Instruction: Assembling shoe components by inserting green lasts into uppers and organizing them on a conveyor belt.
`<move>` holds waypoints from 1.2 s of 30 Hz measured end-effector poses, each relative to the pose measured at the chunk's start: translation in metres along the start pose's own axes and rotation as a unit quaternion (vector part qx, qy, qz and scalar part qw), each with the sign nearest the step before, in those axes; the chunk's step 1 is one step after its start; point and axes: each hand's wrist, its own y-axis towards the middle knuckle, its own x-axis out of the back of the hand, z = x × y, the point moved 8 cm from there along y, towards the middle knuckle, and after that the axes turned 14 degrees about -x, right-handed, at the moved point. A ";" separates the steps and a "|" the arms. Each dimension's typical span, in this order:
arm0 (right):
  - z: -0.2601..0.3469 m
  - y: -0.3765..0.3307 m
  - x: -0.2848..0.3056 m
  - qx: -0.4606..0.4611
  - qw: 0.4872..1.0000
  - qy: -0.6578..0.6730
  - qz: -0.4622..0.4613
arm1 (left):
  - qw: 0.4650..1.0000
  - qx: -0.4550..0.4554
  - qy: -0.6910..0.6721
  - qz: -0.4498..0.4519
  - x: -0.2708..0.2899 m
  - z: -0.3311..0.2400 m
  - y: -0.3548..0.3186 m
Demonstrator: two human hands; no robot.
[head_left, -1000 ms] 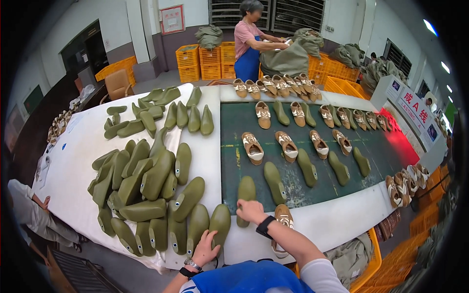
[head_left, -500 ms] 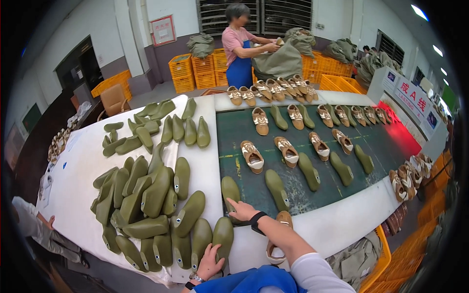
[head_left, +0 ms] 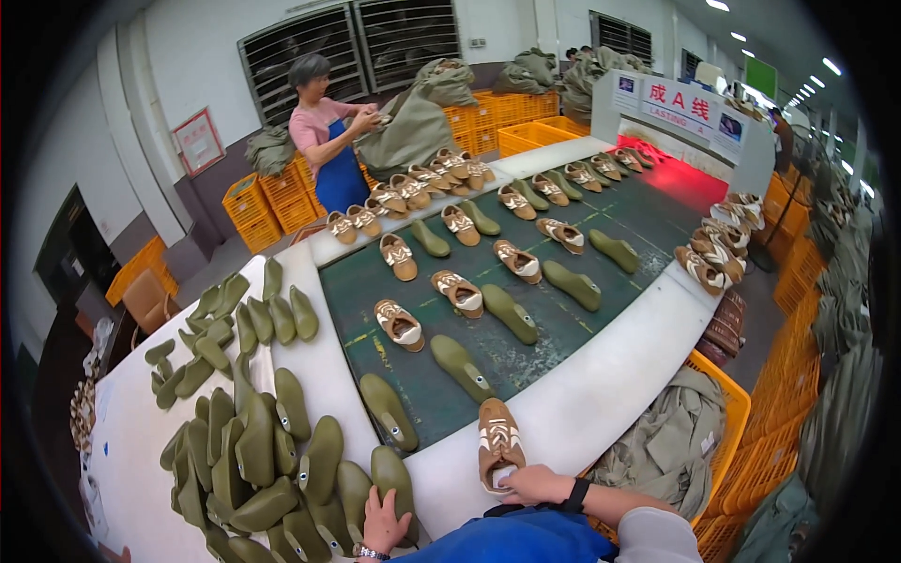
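While right hand (head_left: 533, 485) fingers grip shoe (head_left: 498, 441) at table edge (head_left: 601, 399), left hand (head_left: 383, 522) flat on last (head_left: 392, 477)

The room is a factory hall. The far wall (head_left: 202, 66) is white above a dark lower band, with a red-framed notice (head_left: 198, 141) on it. Two barred windows (head_left: 366, 42) are set in the far wall. Orange crates (head_left: 272, 197) are stacked along the wall base and continue down the right side (head_left: 784, 441). The floor (head_left: 230, 258) is grey. Ceiling strip lights (head_left: 831, 66) run far right. A dark doorway (head_left: 70, 249), possibly open, stands at the left, with a brown chair (head_left: 150, 300) near it.
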 end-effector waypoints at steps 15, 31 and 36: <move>-0.036 -0.029 0.033 -0.093 0.962 0.076 -0.245 | 0.978 0.047 -0.131 -0.154 -0.002 0.010 -0.020; -0.002 -0.007 0.031 -0.085 0.980 0.159 -0.085 | 0.975 0.091 -0.149 -0.134 0.008 0.007 -0.020; -0.034 0.003 0.014 -0.123 0.983 0.112 -0.080 | 0.972 0.089 -0.148 -0.156 0.015 0.003 -0.020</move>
